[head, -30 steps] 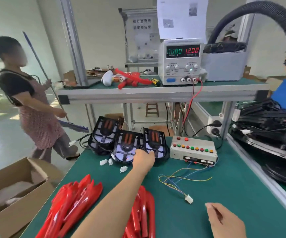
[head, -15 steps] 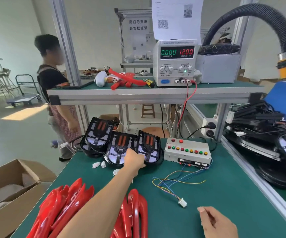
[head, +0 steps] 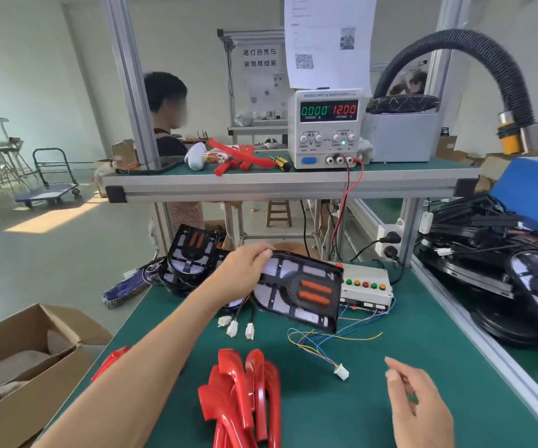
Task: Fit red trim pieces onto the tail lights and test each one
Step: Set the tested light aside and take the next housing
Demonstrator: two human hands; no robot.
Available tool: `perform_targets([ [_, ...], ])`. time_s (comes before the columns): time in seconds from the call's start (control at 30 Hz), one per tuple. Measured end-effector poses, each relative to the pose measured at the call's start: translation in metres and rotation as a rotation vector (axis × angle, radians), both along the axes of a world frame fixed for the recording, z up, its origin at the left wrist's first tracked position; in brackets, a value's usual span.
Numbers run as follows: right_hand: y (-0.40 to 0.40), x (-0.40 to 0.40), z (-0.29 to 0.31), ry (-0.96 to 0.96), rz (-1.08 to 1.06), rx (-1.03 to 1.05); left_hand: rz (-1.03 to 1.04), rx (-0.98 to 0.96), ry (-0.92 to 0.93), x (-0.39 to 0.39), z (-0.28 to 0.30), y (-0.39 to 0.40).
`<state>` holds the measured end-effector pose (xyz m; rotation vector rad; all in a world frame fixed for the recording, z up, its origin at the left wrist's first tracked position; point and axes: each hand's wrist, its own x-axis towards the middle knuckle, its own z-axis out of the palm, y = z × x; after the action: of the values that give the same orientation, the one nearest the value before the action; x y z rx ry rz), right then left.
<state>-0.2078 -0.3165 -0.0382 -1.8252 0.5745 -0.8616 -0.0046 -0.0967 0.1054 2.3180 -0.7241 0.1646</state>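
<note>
A tail light [head: 300, 291] is gripped at its upper-left edge by the left hand [head: 245, 270] and held tilted above the mat [head: 374, 399], in front of the button box [head: 366, 287]. The right hand [head: 419, 402] hovers loosely curled, holding nothing. Red trims [head: 245, 396] lie nearby.

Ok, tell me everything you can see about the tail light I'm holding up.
The tail light is a flat black plastic housing with pale reflective windows and two orange-red bars. The left hand grips its upper left edge, holding it tilted above the green bench mat, in front of the button box. Black leads with white connectors hang beneath it.
</note>
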Motion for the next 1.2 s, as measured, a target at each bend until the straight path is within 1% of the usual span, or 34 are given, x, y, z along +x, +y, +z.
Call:
perform_targets([
  [0.1,-0.005,-0.009,0.024,-0.116,0.1,-0.046,-0.204,0.069,-0.002,-0.023,0.008,-0.016],
  [0.17,-0.01,-0.014,0.043,-0.119,0.201,-0.102,-0.323,0.13,0.03,-0.035,0.011,-0.028],
  [0.3,-0.021,-0.032,0.058,0.11,0.519,-0.048,-0.495,0.207,0.071,-0.057,0.01,-0.057],
  [0.33,-0.022,-0.036,0.056,0.151,0.561,-0.057,-0.523,0.206,0.07,-0.063,0.008,-0.065],
  [0.37,-0.021,-0.039,0.052,0.169,0.565,-0.072,-0.541,0.198,0.069,-0.068,0.005,-0.071],
  [0.43,-0.02,-0.043,0.041,0.141,0.523,-0.072,-0.537,0.166,0.081,-0.078,-0.003,-0.081],
  [0.5,-0.021,-0.046,0.028,0.086,0.451,-0.009,-0.468,0.09,0.089,-0.084,-0.01,-0.083],
  [0.6,-0.019,-0.048,0.007,0.079,0.297,0.163,-0.24,-0.015,0.033,-0.083,-0.015,-0.065],
  [0.63,-0.018,-0.049,0.001,0.081,0.238,0.224,-0.162,-0.01,0.003,-0.082,-0.018,-0.053],
  [0.7,-0.017,-0.051,-0.008,0.116,0.176,0.271,-0.048,0.081,-0.009,-0.084,-0.027,-0.025],
  [0.83,-0.013,-0.05,-0.022,0.175,0.229,0.202,0.134,0.3,0.037,-0.1,-0.048,0.023],
  [0.9,-0.01,-0.049,-0.025,0.211,0.244,0.165,0.263,0.346,0.034,-0.107,-0.056,0.042],
  [0.97,-0.008,-0.048,-0.026,0.244,0.247,0.129,0.365,0.348,0.042,-0.112,-0.062,0.056],
  [1.1,-0.009,-0.045,-0.03,0.257,0.242,0.103,0.427,0.368,0.182,-0.115,-0.07,0.059],
  [1.2,-0.009,-0.044,-0.031,0.275,0.228,0.08,0.439,0.446,0.203,-0.113,-0.078,0.046],
])
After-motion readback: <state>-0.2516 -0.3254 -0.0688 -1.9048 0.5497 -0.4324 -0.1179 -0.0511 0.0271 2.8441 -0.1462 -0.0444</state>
